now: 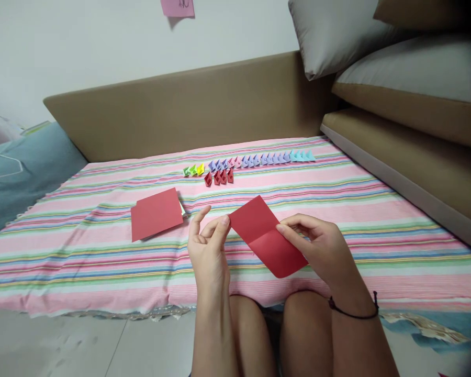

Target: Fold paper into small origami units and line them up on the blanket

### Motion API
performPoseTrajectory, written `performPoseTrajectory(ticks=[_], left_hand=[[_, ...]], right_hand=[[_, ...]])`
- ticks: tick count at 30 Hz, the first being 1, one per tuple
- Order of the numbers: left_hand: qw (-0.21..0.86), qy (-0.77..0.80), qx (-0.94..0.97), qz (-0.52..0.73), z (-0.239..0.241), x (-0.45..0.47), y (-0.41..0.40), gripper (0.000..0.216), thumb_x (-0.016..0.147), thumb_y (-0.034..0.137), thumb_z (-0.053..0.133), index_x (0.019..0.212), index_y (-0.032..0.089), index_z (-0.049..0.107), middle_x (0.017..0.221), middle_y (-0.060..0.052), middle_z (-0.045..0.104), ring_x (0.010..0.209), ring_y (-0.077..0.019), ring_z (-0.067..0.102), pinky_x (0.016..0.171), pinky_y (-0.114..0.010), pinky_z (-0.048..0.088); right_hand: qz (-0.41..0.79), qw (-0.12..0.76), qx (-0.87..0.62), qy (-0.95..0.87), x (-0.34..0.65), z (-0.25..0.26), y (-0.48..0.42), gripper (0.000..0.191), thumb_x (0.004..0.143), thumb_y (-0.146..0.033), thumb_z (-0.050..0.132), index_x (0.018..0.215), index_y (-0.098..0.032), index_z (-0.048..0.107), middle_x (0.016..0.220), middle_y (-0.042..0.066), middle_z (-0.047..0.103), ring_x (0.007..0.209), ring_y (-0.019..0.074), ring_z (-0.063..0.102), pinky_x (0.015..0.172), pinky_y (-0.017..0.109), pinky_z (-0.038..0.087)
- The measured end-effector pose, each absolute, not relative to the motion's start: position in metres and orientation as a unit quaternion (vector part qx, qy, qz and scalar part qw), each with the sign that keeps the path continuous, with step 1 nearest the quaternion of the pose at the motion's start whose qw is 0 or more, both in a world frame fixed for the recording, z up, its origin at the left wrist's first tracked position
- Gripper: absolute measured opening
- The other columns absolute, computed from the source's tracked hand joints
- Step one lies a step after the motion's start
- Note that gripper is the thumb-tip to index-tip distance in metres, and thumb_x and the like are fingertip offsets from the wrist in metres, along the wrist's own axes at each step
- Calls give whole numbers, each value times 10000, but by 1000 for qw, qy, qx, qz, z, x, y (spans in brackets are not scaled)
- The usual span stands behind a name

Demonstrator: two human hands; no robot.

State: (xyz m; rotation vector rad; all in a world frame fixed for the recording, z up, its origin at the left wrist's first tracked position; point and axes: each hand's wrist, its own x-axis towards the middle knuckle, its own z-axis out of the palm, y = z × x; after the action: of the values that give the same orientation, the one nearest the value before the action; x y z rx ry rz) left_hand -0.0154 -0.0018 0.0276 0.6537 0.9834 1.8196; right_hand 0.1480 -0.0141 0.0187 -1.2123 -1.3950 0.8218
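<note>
Bare knees (275, 335) are recorded at the bottom edge, nearest the camera, with a pale tiled floor (82, 345) to their left. Just above them, a folded red paper sheet (267, 238) is held in the air between both hands, over the near edge of the striped cloth (337, 220). The sheet is tilted, with a crease running across its middle. Its upper left corner is pinched between thumb and middle finger of the left hand (208, 246); the index finger is raised and kept apart from the paper. Its right edge is gripped by the right hand (317, 246), fingers curled and pressed together against the thumb. A dark cord bracelet (353, 313) is noted on the right wrist.

Left of the hands, well apart from them, a second red sheet (156, 213) is laid flat on the cloth. Farther back, four small red folded pieces (219, 177) are set in a short row, and just behind them a long row of folded paper pieces (251, 161) is lined up, green and yellow at the left, purple in the middle, blue at the right. A tan padded backboard (188, 110) is seen beyond, with grey pillows (337, 36) at upper right, a teal cushion (19, 173) at left, and a pink note (177, 7) on the wall.
</note>
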Motion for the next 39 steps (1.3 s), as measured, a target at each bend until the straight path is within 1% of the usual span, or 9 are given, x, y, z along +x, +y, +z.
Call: performPoseTrajectory(ticks=[3,5,7,9,12,16,24,35,39], left_hand=[[454,406,260,749,26,-16,-1,424,594,176,799,960,196,585,668,45,675,684,-97,661,782,-235,498],[460,399,258,750,26,-16,-1,445,622,190,787,1017,210,582,762,24,698,763,-108,673,804,-240,498],[494,392,280,723,25,-14,-1,474,658,231,770,1092,230,580,894,-10,714,855,-134,677,812,-258,505],[545,401,330,659,23,-12,-2,428,687,285,750,1086,205,618,930,-51,721,861,-163,681,784,-274,515],[569,447,391,569,20,-8,-4,282,687,339,742,874,130,709,770,-70,728,718,-159,672,704,-258,514],[532,476,414,565,17,-5,-5,226,681,351,740,674,129,701,604,-26,686,583,-114,611,621,-219,486],[532,478,446,538,17,-6,-4,236,696,358,729,685,125,692,588,-27,684,555,-117,607,599,-224,484],[555,483,452,504,19,-8,-4,226,652,338,761,701,128,694,622,-51,699,562,-147,627,588,-256,492],[546,497,468,486,18,-10,-4,215,648,324,764,698,128,691,602,-33,681,539,-118,596,551,-226,463]], right_hand=[[352,531,-504,-583,147,18,-14,152,794,-308,626,697,-193,651,750,16,669,720,170,614,647,267,469],[364,540,-505,-566,146,18,-13,155,787,-317,636,701,-190,660,746,18,677,706,168,617,632,264,473],[379,562,-511,-529,144,17,-12,158,779,-337,647,729,-190,676,754,22,692,693,166,624,611,259,478],[389,590,-514,-486,142,15,-11,162,770,-350,657,752,-192,688,765,26,705,703,168,636,614,257,491],[395,619,-512,-446,139,13,-10,171,755,-358,673,755,-189,696,781,34,714,737,180,656,650,270,514],[393,624,-521,-430,135,12,-9,209,728,-386,693,755,-179,702,756,43,714,714,194,663,624,282,525],[395,635,-521,-412,136,11,-7,217,731,-392,692,761,-177,702,718,36,706,681,192,653,603,283,516],[398,667,-502,-382,134,10,-6,169,730,-346,701,759,-179,700,721,31,706,731,193,652,654,285,509],[397,673,-502,-371,135,10,-5,154,721,-330,708,743,-177,704,681,20,689,705,180,635,649,281,496]])
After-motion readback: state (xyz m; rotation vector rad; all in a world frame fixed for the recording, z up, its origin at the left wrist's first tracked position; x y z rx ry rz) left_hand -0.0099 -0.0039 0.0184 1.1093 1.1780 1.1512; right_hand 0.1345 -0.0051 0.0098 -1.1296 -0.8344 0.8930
